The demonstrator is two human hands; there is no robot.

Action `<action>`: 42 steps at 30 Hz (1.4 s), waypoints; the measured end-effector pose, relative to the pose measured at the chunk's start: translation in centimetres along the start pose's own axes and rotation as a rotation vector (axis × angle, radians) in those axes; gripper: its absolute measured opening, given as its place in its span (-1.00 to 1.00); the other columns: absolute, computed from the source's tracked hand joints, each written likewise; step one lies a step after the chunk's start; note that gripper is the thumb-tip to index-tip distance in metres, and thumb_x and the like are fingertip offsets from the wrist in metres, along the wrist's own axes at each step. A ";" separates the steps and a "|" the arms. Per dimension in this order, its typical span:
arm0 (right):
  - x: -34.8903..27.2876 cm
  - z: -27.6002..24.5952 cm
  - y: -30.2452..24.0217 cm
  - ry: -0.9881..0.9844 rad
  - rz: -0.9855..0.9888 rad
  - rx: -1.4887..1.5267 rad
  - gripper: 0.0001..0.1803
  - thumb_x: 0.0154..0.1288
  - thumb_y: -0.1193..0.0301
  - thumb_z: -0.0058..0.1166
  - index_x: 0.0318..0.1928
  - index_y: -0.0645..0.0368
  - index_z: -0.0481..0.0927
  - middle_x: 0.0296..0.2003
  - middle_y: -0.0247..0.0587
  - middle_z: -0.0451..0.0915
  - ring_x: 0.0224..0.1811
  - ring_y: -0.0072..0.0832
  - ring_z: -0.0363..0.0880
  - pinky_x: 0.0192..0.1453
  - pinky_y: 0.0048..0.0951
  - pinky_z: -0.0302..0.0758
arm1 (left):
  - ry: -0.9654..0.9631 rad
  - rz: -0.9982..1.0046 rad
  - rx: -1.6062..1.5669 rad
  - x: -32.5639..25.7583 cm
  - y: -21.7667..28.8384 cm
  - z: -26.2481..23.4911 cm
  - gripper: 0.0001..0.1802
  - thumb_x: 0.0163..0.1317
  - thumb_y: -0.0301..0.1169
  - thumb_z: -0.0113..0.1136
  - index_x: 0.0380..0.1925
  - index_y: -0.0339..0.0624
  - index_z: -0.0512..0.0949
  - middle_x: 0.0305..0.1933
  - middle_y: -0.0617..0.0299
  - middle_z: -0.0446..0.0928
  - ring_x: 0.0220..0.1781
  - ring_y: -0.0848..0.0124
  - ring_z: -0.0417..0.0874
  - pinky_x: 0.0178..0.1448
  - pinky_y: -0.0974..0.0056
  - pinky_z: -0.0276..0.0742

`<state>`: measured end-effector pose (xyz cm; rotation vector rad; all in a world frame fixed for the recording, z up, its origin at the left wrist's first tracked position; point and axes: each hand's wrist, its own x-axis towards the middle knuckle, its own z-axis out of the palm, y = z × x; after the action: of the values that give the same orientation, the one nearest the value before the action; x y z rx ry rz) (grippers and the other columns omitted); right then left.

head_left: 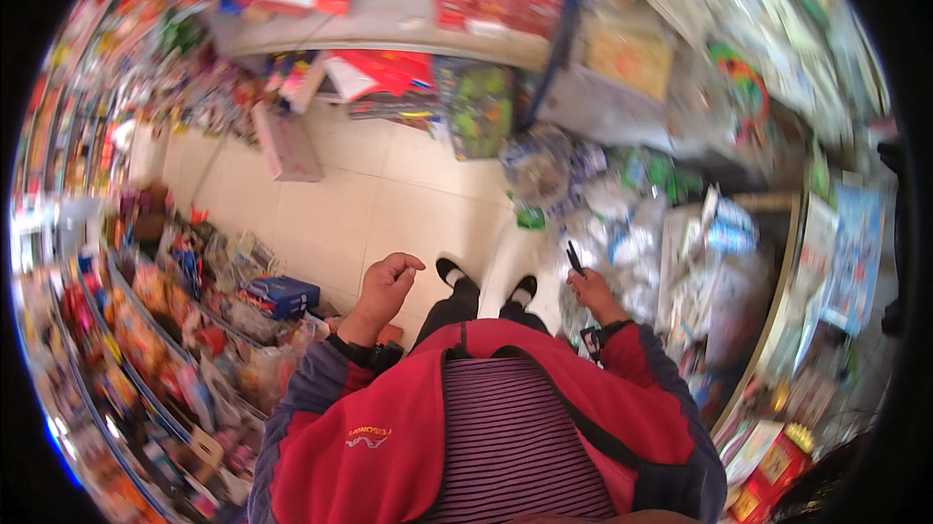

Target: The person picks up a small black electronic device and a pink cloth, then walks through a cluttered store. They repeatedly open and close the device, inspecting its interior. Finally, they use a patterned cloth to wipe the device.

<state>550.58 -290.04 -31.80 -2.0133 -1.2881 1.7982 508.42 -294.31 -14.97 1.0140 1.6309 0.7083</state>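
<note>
My left hand [387, 288] hovers over the tiled floor, left of my feet. Its fingers are curled in loosely, the thumb lies close to the forefinger, and nothing shows in it. To the right, my right hand [597, 295] is closed round a slim black pen-like object [573, 257], whose tip sticks up past the fingers. The grip hides its lower end, so its exact kind is unclear. Clear plastic bags [637, 257] lie just beyond that hand. A blue box [279, 296] rests on the goods nearest my left hand.
I stand on pale floor tiles [330, 223] between crowded shelves. Packed goods [160, 300] line the left. A pink-white carton [287, 142] stands on the floor ahead, below a shelf [379, 28] with red packages. A wooden-edged bin [789, 271] and a blue poster [853, 257] are at right.
</note>
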 end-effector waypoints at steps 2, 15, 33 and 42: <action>-0.7 2.3 -8.3 -0.161 -0.016 0.072 -0.63 0.37 0.09 0.01 -0.29 0.17 0.53 -0.60 -0.42 0.38 -0.63 -0.60 0.28 -0.55 -0.51 0.23 | 0.132 0.126 -0.035 -1.5 -0.8 -3.8 -0.90 0.27 -0.51 0.10 -0.26 -0.22 0.59 -0.52 0.42 0.44 -0.45 0.65 0.36 -0.36 0.45 0.35; -7.8 29.7 -42.1 -1.080 -0.300 -0.365 -0.80 0.41 0.32 -0.04 -0.16 0.20 0.49 -0.51 -0.47 0.36 -0.55 -0.73 0.26 -0.51 -0.65 0.22 | 0.338 0.135 -0.404 -11.3 -3.4 -25.4 -0.71 0.21 -0.58 0.23 -0.05 -0.28 0.50 -0.31 0.43 0.45 -0.38 0.70 0.40 -0.28 0.54 0.36; -4.8 75.3 -70.8 -1.645 -0.883 -0.928 -0.75 0.30 0.20 0.11 -0.23 0.12 0.57 -0.54 -0.31 0.54 -0.49 -0.52 0.49 -0.36 -0.40 0.43 | 0.795 0.147 0.113 -9.6 -8.9 -63.4 -0.84 0.14 -0.54 0.26 -0.25 -0.25 0.62 -0.42 0.18 0.54 -0.40 0.41 0.56 -0.33 0.33 0.43; -5.2 101.0 -79.9 -1.759 -0.902 -1.194 -0.76 0.32 0.27 0.08 -0.18 0.18 0.58 -0.51 -0.26 0.57 -0.44 -0.48 0.53 -0.32 -0.38 0.43 | 0.896 -0.004 -0.071 -11.6 -20.6 -82.6 -0.86 0.17 -0.62 0.20 -0.25 -0.30 0.63 -0.37 0.22 0.63 -0.39 0.56 0.59 -0.32 0.43 0.47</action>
<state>424.37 -285.80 -6.06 1.1111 -3.1513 2.0183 424.88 -311.00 -3.59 0.6576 2.3302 1.3267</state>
